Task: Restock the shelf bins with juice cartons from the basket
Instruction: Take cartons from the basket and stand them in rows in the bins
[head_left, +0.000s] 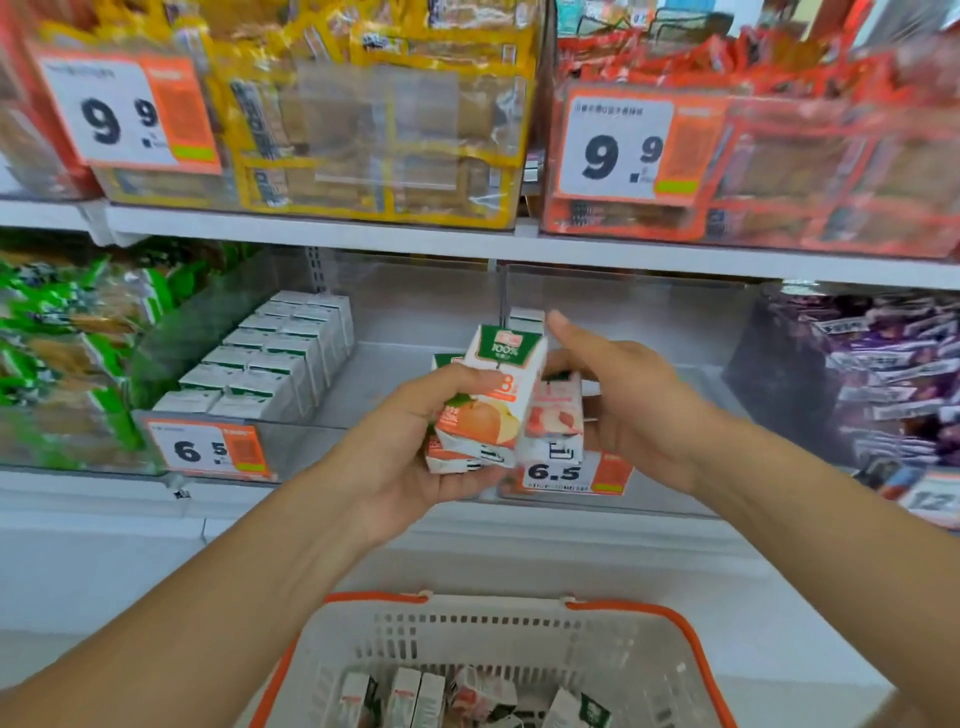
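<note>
the basket (644, 621) sits lowest and nearest, loose cartons (415, 696) in it. above it, before the shelf, the left hand (410, 441) holds cartons (493, 395), with the right hand (623, 395) just right of them. behind to the left, rows of cartons (270, 358) stand in a bin (311, 441); snack packs (374, 119) fill the upper shelf.

Right bin (649, 332) mostly bare; lone carton (525, 316) at back; shelf board (519, 244) overhead.
</note>
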